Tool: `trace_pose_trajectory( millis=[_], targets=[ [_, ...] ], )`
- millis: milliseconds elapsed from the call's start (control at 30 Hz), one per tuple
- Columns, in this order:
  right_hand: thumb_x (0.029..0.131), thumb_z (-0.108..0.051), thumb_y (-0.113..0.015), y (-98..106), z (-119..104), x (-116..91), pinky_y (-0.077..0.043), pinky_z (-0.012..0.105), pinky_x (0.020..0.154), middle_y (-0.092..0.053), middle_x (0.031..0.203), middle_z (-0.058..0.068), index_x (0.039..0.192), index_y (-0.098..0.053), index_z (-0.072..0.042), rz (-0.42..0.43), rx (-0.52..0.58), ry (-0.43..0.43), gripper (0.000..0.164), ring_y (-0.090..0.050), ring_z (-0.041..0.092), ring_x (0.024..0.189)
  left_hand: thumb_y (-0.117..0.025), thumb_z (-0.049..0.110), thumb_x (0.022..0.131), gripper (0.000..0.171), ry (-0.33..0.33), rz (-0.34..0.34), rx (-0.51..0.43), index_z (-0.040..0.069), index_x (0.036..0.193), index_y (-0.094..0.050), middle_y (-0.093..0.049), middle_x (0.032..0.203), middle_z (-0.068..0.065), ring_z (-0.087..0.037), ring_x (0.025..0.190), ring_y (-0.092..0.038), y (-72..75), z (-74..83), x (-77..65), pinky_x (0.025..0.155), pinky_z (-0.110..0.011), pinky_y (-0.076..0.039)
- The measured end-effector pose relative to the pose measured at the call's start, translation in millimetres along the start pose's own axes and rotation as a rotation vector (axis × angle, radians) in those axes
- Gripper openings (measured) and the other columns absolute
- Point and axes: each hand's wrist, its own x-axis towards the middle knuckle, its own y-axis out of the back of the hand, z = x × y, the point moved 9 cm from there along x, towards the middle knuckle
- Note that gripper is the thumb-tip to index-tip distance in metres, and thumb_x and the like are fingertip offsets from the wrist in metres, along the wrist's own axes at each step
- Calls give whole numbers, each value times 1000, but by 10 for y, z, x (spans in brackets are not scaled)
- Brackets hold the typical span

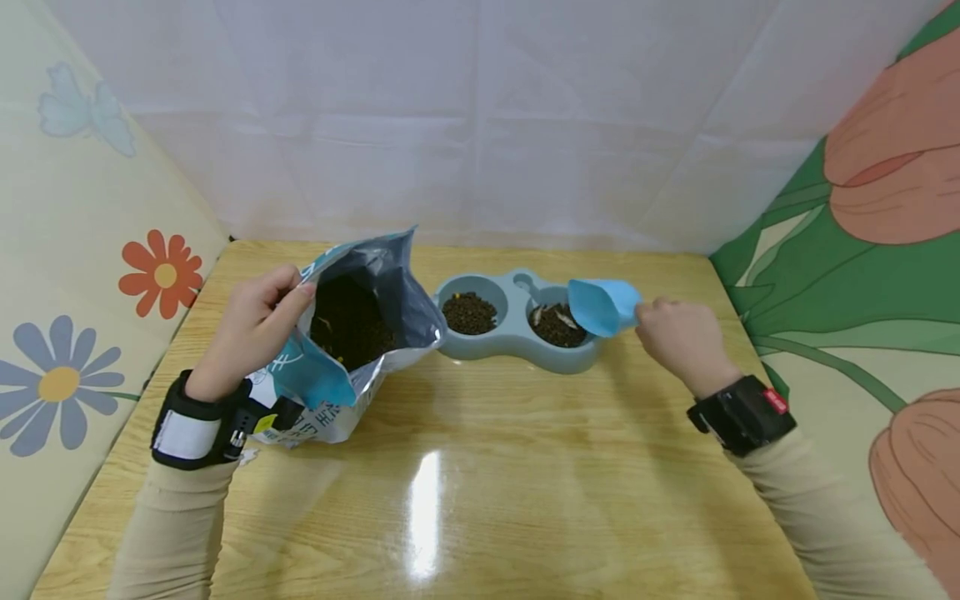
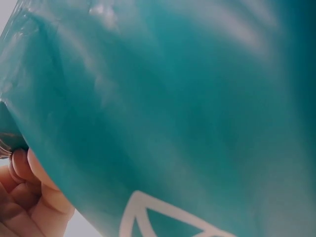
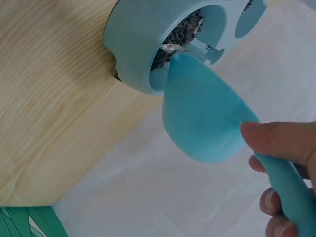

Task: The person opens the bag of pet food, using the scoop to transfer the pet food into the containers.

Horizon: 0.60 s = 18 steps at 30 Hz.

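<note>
Bag: upright on the bench, mouth wide, silvery lining showing. Contents: dark granules with a few yellow bits; the depth of the fill is lost in shadow. Left hand pinches the bag's rim at its left side, thumb against fingers. Lettering on the lower front is partly covered by the folded teal edge and the wrist gear.

Bowl: grey-blue, two cups, on the bench just right of the bag. Cup nearer the bag: brown pellets in a heap, one yellow piece at the far side. Cup nearer the right hand: similar brown pellets plus pale, slender pieces, possibly dried fish. A small round recess lies between the cups at the far side.

Scoop: blue, tilted, wide end over the right edge of the second cup and hiding part of it. Right hand grips the handle, thumb on top near the head, fingers curled beneath. Whether the scoop touches the cup rim cannot be told; nor whether anything remains inside.

Left wrist view: almost filled by the bag's teal wall, blurred, part of a white printed figure cut off below; fingertips only at lower left. Right wrist view: bowl cut by the top edge, first cup barely included.
</note>
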Motion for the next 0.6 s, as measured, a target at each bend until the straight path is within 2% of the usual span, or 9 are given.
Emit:
trace_pose_trajectory(
  millis=[133,300,500,600],
  targets=[
    [71,-12,-74,-44,88,-28,-28,33,32,-37,48,6,59,-41,-7,-45,50,-63,35,-34,16,37,-47,-4,89,23,4,0,1,2,67,-45,-33,55,2,-11,49,-33,2,-1,-2,44,-26,-24],
    [73,-18,-74,-97,190,-113,-26,32,33,-39,48,6,61,-44,-7,-66,96,-124,34,-34,17,37,-47,-3,89,23,2,-3,7,2,67,-45,-33,55,2,-11,49,-33,0,-2,-2,45,-26,-24],
    [77,-21,-71,-181,273,-244,-19,27,38,-29,48,-2,61,-40,-12,-82,241,-204,36,-30,14,39,-47,-3,89,22,8,-1,12,2,67,-45,-34,56,2,-11,50,-33,-4,-11,-4,45,-26,-24],
    [79,-22,-70,-233,276,-305,-20,26,39,-30,49,-3,63,-45,-12,-85,300,-229,32,-29,13,40,-48,-4,89,22,13,1,13,3,67,-46,-34,56,2,-11,51,-33,-4,-17,-3,45,-26,-24]
  ],
)
